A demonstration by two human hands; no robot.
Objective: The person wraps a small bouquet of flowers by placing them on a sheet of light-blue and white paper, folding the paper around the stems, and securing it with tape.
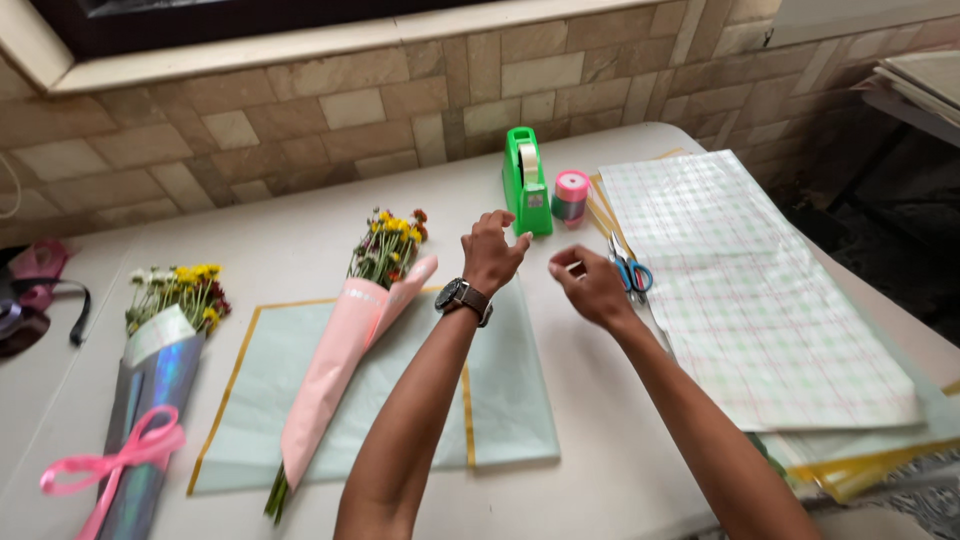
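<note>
A finished bouquet [150,400] in silvery wrap with a pink bow lies at the desk's [300,240] left edge. Checked wrapping sheets [760,300] are stacked on the right, blue-handled scissors [630,272] just beside them. A stone-tiled wall [300,120] rises behind.

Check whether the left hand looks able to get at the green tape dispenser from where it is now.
Probably yes: the left hand is raised just in front of the green tape dispenser, fingers spread toward it, with only bare table between them.

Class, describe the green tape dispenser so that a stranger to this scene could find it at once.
Start at the stone-tiled wall behind the white table. Near the table's far edge, just beyond the left hand, stands the tape dispenser. It is bright green and upright, unlike the small pink ribbon spool beside it.
</note>
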